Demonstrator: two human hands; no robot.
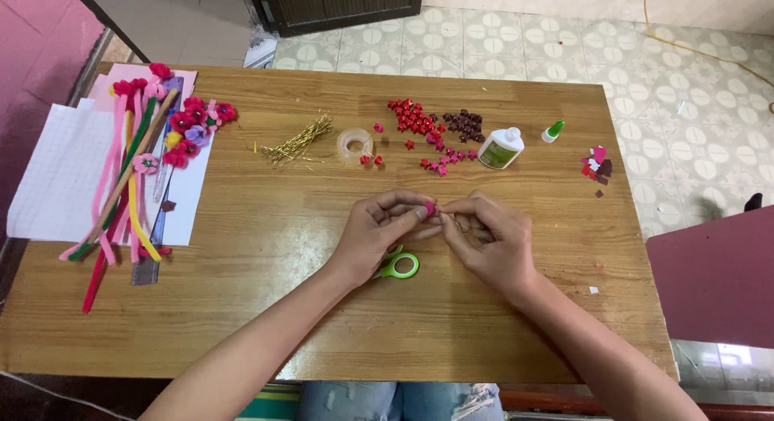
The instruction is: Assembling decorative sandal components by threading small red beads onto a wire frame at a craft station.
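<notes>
Both hands pinching a tiny pink paper piece mid-table

The left hand [379, 227] and right hand [488, 235] meet fingertip to fingertip over the middle of the wooden table [266, 308], both nipping a little pink paper piece [430, 207] between them. Green-handled scissors [397, 266] lie just under the left hand, around 6 o'clock. Up at 12 o'clock there's a scatter of small red paper stars [415, 118], with a tape roll [355, 143] at 11 and a white glue bottle [501, 147] at 1, its green cap [553, 131] lying just beside it. Thin gold wires [300, 143] sit toward 10. Far out at 9 o'clock, a bundle of finished flower stems [137, 171] rests on white paper [60, 175].
</notes>
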